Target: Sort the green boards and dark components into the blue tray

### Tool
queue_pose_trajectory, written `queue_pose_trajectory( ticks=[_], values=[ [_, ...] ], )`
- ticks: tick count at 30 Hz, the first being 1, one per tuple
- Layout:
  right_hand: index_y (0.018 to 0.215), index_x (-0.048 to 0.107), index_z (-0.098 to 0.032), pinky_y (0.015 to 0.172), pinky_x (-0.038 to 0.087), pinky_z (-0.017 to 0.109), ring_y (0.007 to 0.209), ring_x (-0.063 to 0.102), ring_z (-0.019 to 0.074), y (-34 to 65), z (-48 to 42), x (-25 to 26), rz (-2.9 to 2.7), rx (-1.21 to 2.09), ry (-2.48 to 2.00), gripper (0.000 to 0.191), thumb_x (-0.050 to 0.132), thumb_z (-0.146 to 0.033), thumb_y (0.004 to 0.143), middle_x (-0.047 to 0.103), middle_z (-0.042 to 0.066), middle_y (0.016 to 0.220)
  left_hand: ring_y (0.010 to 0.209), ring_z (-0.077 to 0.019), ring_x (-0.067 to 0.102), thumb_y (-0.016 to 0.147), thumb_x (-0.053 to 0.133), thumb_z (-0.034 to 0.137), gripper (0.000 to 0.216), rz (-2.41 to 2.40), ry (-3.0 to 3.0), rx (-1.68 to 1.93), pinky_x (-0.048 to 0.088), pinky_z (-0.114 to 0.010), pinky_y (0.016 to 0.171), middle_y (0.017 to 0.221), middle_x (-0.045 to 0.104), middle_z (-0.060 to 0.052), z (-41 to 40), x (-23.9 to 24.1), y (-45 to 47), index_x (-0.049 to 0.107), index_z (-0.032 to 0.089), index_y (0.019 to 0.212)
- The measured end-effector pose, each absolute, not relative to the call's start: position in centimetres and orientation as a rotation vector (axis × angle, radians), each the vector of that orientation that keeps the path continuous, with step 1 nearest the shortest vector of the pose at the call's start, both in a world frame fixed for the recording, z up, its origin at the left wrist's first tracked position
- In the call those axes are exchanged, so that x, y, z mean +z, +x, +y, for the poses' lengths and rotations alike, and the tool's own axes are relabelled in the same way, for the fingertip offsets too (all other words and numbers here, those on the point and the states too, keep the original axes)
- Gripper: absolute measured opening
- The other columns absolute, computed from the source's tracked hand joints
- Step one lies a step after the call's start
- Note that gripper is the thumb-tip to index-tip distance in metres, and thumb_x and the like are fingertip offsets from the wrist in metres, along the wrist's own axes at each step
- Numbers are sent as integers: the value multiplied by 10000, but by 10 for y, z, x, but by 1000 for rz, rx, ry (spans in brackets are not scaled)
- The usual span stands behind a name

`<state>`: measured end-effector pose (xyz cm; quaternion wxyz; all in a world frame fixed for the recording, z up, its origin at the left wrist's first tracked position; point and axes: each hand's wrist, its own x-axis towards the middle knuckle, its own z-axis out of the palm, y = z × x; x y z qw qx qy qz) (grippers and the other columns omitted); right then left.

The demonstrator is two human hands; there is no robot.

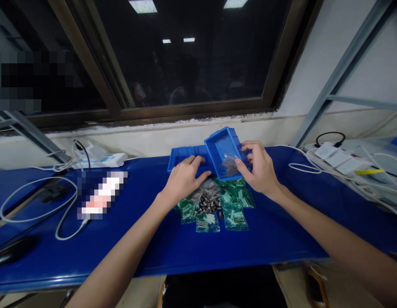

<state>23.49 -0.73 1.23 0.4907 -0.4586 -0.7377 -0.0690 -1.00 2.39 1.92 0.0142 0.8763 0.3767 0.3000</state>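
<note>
Left hand (184, 182) open on a blue bin (179, 157), right hand (259, 169) gripping a tilted bin (224, 147); risk of its clear bag (230, 166) sliding out.

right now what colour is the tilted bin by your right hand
The plastic bin is bright blue, best in the head view.

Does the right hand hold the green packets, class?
No: the right hand holds the tilted blue plastic bin, while the green packets lie on the blue bench top.
</note>
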Motion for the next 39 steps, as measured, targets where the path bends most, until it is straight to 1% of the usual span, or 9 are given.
queue_pose_trajectory(
  ticks=[2, 4, 9, 15, 23, 26, 34, 36, 39],
  values=[
    [1062, 454, -221, 709, 514, 411, 910, 584, 251, 233, -9, 12, -1790, -161, -1100, 247, 577, -280, 856, 537, 136, 1165, 1017, -268, 588, 906, 591, 432, 412, 1106, 2861, 988, 497, -409, 823, 1121, 594, -111, 17, 20, -4, 527, 186, 1230],
    [1078, 451, -224, 715, 522, 412, 917, 589, 251, 230, -13, 11, -1788, -136, -1077, 265, 583, -275, 854, 530, 138, 1194, 1074, -289, 548, 907, 584, 464, 504, 998, 2948, 985, 486, -450, 876, 1178, 545, -131, 9, 20, 2, 477, 183, 1310],
    [1107, 447, -226, 724, 542, 411, 970, 592, 263, 222, -20, 8, -1805, -71, -1014, 316, 604, -253, 834, 505, 139, 1240, 971, -255, 539, 980, 460, 321, 270, 925, 3062, 925, 482, -424, 833, 1111, 530, -131, -1, 18, 12, 586, 160, 1156],
    [1116, 454, -219, 731, 548, 410, 975, 594, 260, 220, -22, 6, -1828, -42, -976, 326, 605, -236, 827, 503, 142, 1243, 973, -215, 547, 993, 453, 270, 194, 869, 3020, 909, 441, -390, 837, 1121, 601, -78, 0, 14, 12, 627, 186, 1016],
    [1104, 462, -211, 644, 523, 362, 719, 548, 158, 230, -13, 9, -1765, -96, -1013, 302, 603, -269, 844, 522, 128, 1224, 854, -161, 587, 976, 509, 241, 143, 796, 2666, 1207, 426, -323, 788, 909, 687, -22, 2, 22, 10, 623, 176, 918],
    [1093, 465, -213, 626, 515, 349, 681, 527, 141, 235, -8, 11, -1725, -117, -1042, 279, 592, -284, 854, 528, 116, 1203, 758, -132, 585, 962, 528, 255, 135, 853, 2500, 1221, 429, -270, 688, 834, 672, -11, 6, 26, 6, 624, 175, 912],
    [1132, 469, -200, 699, 550, 378, 955, 599, 250, 242, -3, 13, -1746, -288, -1037, 336, 605, -273, 833, 518, 136, 1195, 531, -101, 440, 983, 457, 414, 409, 1016, 2525, 757, 325, -268, 526, 580, 501, 14, 25, 18, -8, 527, 178, 658],
    [1149, 467, -199, 721, 557, 394, 1009, 590, 271, 243, -3, 12, -1764, -341, -1029, 355, 607, -273, 831, 512, 142, 1195, 571, -117, 478, 969, 488, 418, 389, 1080, 2628, 747, 359, -278, 555, 640, 532, -9, 27, 14, -9, 544, 175, 670],
    [1164, 463, -204, 733, 567, 410, 1056, 580, 292, 243, -4, 11, -1790, -394, -1019, 376, 613, -279, 827, 502, 149, 1209, 749, -168, 567, 946, 541, 413, 259, 1141, 2758, 887, 462, -305, 663, 892, 587, -59, 23, 12, -6, 601, 166, 899]
  ],
)
